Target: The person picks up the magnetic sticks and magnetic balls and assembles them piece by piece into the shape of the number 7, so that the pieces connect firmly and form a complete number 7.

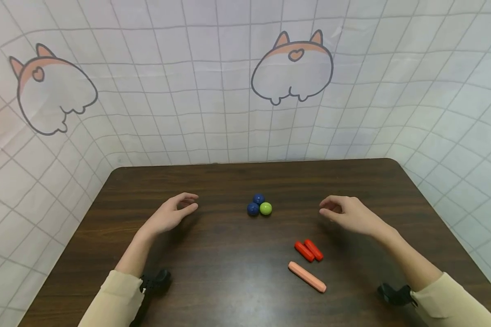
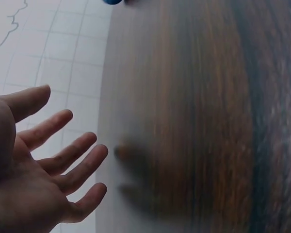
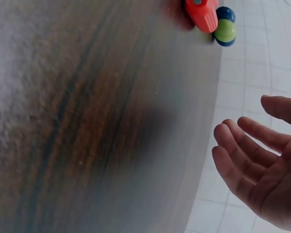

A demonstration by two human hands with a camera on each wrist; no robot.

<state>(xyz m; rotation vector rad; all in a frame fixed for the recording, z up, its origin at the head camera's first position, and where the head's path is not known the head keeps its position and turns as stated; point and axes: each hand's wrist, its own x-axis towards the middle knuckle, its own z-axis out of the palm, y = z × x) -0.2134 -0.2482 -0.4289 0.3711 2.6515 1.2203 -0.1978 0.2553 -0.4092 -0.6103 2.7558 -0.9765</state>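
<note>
Two dark blue balls (image 1: 253, 209) and a green ball (image 1: 266, 209) sit bunched together on the table, between my hands. My left hand (image 1: 172, 212) hovers to the left of them, fingers loosely bent and holding nothing. To their right my right hand (image 1: 348, 213) is held above the wood, also relaxed with nothing in it. Two short red sticks (image 1: 308, 250) lie side by side, nearer to me than the right hand. Closer still lies a longer peach-coloured stick (image 1: 307, 276). The right wrist view shows a red stick's end (image 3: 203, 17) beside the balls.
The dark wooden table (image 1: 212, 263) has rounded far corners. Behind it and along the sides hangs a white grid-patterned cloth (image 1: 212, 91) with cartoon animal drawings. A black strap device (image 1: 155, 280) is on the left wrist, another (image 1: 394, 294) on the right.
</note>
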